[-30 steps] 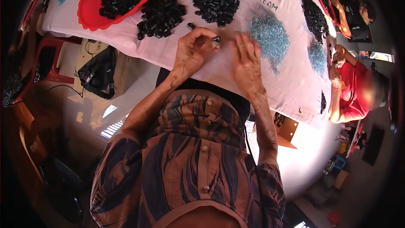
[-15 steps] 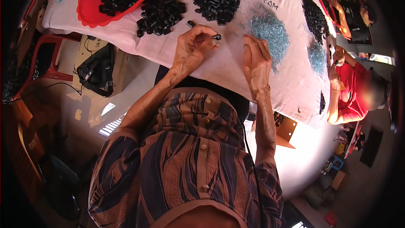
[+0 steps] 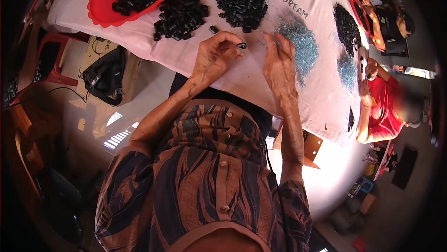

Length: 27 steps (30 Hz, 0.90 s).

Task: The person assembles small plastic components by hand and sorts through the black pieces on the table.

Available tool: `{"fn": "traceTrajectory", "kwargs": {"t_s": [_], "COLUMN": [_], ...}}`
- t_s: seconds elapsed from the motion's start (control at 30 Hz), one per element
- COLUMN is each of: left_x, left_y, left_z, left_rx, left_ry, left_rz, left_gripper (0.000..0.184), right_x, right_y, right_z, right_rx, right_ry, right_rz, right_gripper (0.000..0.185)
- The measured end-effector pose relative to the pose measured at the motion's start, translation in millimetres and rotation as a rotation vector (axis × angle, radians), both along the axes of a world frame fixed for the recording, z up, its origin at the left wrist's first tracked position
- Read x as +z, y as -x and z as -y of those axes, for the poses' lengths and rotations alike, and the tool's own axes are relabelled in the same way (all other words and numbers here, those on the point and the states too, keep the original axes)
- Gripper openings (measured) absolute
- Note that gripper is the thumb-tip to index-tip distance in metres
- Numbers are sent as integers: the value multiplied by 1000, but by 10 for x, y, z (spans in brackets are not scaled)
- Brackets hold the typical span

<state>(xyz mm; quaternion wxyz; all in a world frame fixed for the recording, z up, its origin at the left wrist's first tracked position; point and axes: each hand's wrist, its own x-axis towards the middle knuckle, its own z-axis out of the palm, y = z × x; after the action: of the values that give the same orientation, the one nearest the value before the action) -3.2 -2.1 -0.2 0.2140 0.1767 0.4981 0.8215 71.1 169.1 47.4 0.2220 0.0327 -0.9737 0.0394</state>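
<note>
My left hand [image 3: 216,58] is closed, with a small black plastic piece [image 3: 241,45] pinched between thumb and forefinger. Its lower end is partly covered by the fingertips. To the right, my right hand [image 3: 281,68] is at the near left edge of a pile of tiny bluish, shiny pieces [image 3: 305,51]. Its fingers are stretched forward with a gap between them, and I see nothing held there. A single black piece [image 3: 213,29] lies on the cloth just beyond my left hand. Behind it are heaps of similar black pieces [image 3: 180,17].
A red scalloped tray [image 3: 98,5] holding black pieces is at the far left of the pink cloth-covered table [image 3: 242,82]. Across the right side sits a co-worker in a red top [image 3: 384,107], near more black pieces [image 3: 347,26]. A red chair [image 3: 58,70] stands left.
My right hand has shifted slightly left and forward, and its fingers have spread. My left hand still pinches the black piece, nearly in place. The view has shifted slightly.
</note>
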Motion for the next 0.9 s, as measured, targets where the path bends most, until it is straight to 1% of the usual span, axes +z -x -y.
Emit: {"fn": "traceTrajectory", "kwargs": {"t_s": [0.1,0.17,0.2,0.27,0.4,0.5,0.57,0.6,0.67,0.7,0.77,0.83,0.9], "left_x": [2,9,13,11,-25,-18,3,15,15,13,-22,-78,-70], "left_y": [-6,-10,-12,-9,-2,-6,-6,-5,-12,-12,-2,19,10], "left_z": [13,-1,-5,-4,-1,1,2,3,10,10,9,23,29], "left_rx": [-1,-10,1,10,-6,-7,-8,-5,-2,-3,-7,-52,-48], "left_ry": [6,15,13,14,21,35,43,43,45,49,53,15,32], "left_rz": [1,-2,-2,-4,-18,-14,0,-1,-1,0,1,-25,-21], "left_gripper": [19,19,19,19,19,20,20,21,21,22,22,19,19], "right_x": [10,-27,-7,13,-80,-116,-125,-107,-63,-71,-94,-65,-48], "right_y": [-157,-262,-300,-364,-381,-313,-291,-304,-361,-382,-426,-474,-477], "right_z": [16,-61,-88,-119,-105,-37,-25,-17,-4,-15,-48,-76,-63], "right_rx": [14,-85,-85,-121,-111,-66,16,15,-32,-34,-93,-112,-130], "right_ry": [18,84,83,267,363,296,231,233,348,349,404,400,400], "right_rz": [-14,-20,-22,-23,-10,-13,-40,-40,-12,-11,-19,-21,-20], "right_gripper": [44,48,48,54,60,59,57,57,56,56,37,36,35]}}
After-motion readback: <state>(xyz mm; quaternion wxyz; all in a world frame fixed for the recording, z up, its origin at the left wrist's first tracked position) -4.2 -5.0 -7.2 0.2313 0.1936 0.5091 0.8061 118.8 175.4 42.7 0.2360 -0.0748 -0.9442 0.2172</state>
